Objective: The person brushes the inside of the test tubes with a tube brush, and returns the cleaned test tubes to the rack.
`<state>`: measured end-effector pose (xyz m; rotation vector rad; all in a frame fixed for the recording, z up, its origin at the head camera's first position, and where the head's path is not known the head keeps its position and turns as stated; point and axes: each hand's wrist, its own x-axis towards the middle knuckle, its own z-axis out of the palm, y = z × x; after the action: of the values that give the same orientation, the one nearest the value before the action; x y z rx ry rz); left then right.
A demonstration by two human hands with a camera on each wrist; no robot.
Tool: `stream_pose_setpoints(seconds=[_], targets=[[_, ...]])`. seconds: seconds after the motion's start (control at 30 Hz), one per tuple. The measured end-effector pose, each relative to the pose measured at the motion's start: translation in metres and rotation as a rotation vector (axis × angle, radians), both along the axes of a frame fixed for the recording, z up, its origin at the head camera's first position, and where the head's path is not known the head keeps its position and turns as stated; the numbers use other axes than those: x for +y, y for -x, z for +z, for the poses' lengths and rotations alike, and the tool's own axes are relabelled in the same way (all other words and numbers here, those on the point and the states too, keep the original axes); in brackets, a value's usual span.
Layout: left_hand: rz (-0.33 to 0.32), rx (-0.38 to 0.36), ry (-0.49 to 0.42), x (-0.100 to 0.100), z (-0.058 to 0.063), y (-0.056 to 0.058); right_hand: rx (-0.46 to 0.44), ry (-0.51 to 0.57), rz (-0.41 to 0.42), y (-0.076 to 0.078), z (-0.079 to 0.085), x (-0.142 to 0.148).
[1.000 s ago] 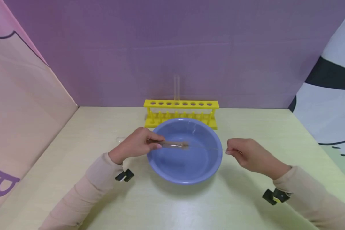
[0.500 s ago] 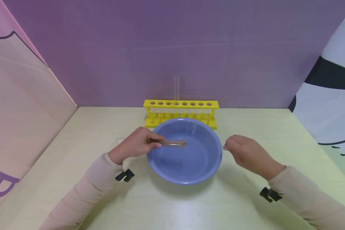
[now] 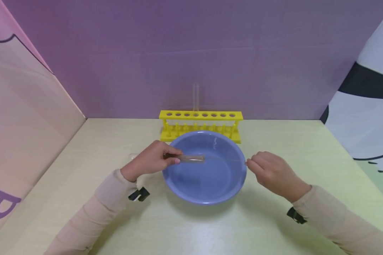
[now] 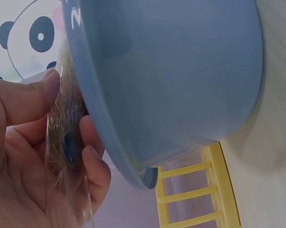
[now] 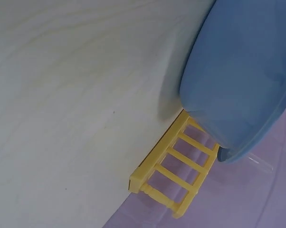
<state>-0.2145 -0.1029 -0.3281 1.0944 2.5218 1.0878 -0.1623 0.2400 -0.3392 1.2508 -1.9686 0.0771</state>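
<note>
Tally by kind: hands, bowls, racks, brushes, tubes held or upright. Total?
Hands: 2 (left hand, right hand)
Bowl: 1
Rack: 1
Brush: 1
Tubes: 2 (held tube, upright tube)
Total: 7
Uncounted: clear piece near left hand, unidentifiable.

The tube (image 3: 193, 159) looks glassy, the brush (image 4: 67, 111) bristly, the basin (image 3: 207, 184) glossy plastic.

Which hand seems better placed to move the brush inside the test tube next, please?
Probably the right hand: it pinches the thin wire handle of the brush. The left hand grips the test tube around the bristles, so it seems better suited to steadying.
</note>
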Motion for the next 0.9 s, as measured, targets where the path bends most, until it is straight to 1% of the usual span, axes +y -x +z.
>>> stream_pose_setpoints(seconds=[0.1, 0.17, 0.3, 0.47, 0.6, 0.8, 0.9], targets=[[-0.006, 0.005, 0.000, 0.001, -0.001, 0.000, 0.024, -0.017, 0.010, 0.000, 0.001, -0.001], [-0.010, 0.010, 0.001, 0.001, -0.001, 0.000, 0.011, -0.015, 0.012, 0.000, 0.001, -0.002], [-0.011, 0.011, 0.003, 0.002, -0.002, 0.000, -0.081, 0.028, 0.006, 0.001, 0.001, -0.005], [-0.006, 0.006, 0.002, 0.004, -0.003, -0.001, -0.237, 0.104, 0.026, 0.003, 0.002, -0.008], [-0.001, 0.012, 0.005, 0.004, -0.003, -0.001, -0.426, 0.138, 0.045, 0.003, 0.004, -0.009], [-0.004, 0.039, 0.016, 0.006, -0.005, -0.001, -0.770, 0.176, 0.010, 0.004, 0.010, -0.012], [-0.011, 0.047, 0.013, 0.007, -0.005, -0.001, -0.928, 0.197, 0.011, 0.006, 0.013, -0.013]])
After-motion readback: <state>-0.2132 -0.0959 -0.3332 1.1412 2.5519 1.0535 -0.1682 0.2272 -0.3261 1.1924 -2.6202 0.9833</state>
